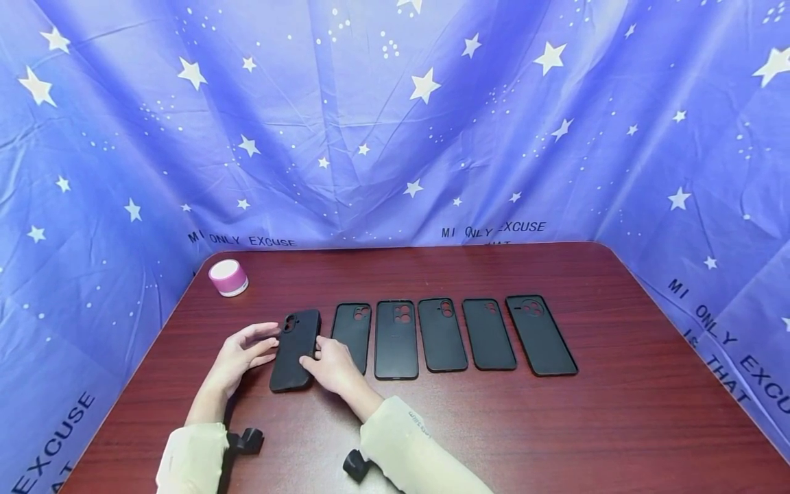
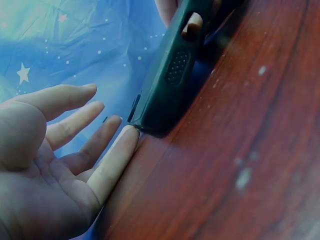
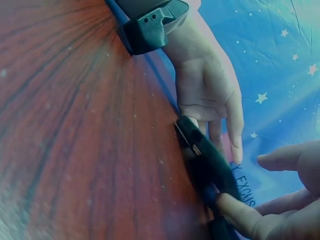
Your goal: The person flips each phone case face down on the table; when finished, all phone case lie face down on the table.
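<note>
A black phone case [image 1: 295, 353] lies back side up at the left end of a row, its camera cutout at the upper left. My left hand [image 1: 239, 353] is at its left side with fingers extended; in the left wrist view one fingertip [image 2: 131, 131] touches the case's lower edge. On the other side is my right hand [image 1: 333, 363]. The right wrist view shows its lower finger [image 3: 235, 212] against the case's side, while the thumb [image 3: 280, 159] stands apart from it. Whether the case lies fully flat I cannot tell.
To the right lie several more black phone cases, among them one partly behind my right hand [image 1: 350, 329], a middle one [image 1: 396, 346] and the far right one [image 1: 546, 339]. A pink and white round container [image 1: 228, 278] stands at the table's back left. Starry blue cloth [image 1: 395, 137] surrounds the table.
</note>
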Available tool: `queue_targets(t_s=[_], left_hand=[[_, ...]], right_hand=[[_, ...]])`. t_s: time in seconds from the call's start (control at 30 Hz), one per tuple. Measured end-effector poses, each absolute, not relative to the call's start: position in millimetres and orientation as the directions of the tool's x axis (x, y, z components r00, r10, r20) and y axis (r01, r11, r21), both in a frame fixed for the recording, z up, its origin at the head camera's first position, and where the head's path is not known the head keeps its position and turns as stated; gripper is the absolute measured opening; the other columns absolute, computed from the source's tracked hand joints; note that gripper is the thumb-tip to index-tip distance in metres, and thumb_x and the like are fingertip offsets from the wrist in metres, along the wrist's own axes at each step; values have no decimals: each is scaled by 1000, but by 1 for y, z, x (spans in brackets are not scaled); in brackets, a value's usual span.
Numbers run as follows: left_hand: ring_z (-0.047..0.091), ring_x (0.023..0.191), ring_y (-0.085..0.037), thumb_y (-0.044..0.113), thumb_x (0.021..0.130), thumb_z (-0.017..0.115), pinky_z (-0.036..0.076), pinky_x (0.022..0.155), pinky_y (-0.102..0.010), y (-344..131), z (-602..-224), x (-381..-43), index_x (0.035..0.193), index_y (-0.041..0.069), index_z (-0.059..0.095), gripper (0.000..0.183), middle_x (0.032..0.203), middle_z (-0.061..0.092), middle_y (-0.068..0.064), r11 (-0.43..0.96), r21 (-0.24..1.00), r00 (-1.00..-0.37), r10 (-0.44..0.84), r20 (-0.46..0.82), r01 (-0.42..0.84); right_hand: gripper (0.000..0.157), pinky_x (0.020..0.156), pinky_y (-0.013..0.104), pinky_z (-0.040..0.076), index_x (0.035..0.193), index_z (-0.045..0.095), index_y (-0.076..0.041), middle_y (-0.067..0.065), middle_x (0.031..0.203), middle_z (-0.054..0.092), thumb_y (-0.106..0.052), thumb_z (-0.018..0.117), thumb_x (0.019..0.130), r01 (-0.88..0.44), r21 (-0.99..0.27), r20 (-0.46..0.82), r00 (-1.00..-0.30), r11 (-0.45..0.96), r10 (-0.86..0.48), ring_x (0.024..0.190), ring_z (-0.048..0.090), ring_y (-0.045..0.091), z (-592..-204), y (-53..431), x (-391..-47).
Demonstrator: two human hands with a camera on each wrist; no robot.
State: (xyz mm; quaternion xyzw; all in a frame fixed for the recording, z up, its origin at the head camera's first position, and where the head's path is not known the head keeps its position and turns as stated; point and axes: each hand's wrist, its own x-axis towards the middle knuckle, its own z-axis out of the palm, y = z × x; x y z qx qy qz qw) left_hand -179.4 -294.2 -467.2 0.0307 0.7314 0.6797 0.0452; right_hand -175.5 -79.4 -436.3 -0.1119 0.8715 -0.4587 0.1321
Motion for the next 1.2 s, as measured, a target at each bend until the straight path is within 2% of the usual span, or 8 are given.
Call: queue_targets(t_s=[0.23,0.53,0.83,1.2], left_hand=[[66,95,-1,9,96,59,58,81,-21,-295,-466,-179,131,-4,51,39,108,65,11,48,998,-992,119,-46,-40],[65,95,-1,6,96,57,58,80,-22,-293,-466,-180,135,-14,41,46,107,65,10,54,998,-990,137,-45,-38],[64,94,-1,10,97,57,58,79,-23,-293,-466,-180,135,-14,40,47,106,64,10,88,995,-989,137,-59,-47],[68,94,-5,12,97,57,58,80,-22,-278,-449,-179,131,-11,46,42,107,68,11,63,997,-994,103,29,35]], right_hand=[[57,102,38,50,139,50,1,13,120,69,-28,64,92,-52,-783,-179,-935,619,-305,119,62,22,-426,-76,-174],[56,100,37,51,137,51,3,15,123,67,-27,64,92,-103,-763,-139,-938,638,-318,118,63,24,-426,-72,-178],[54,102,37,50,139,49,1,14,128,64,-26,61,94,-132,-803,-83,-941,582,-328,121,60,23,-425,-58,-182],[52,97,37,53,140,46,4,20,135,57,-19,60,95,-169,-846,20,-957,505,-288,116,63,31,-427,-20,-194]])
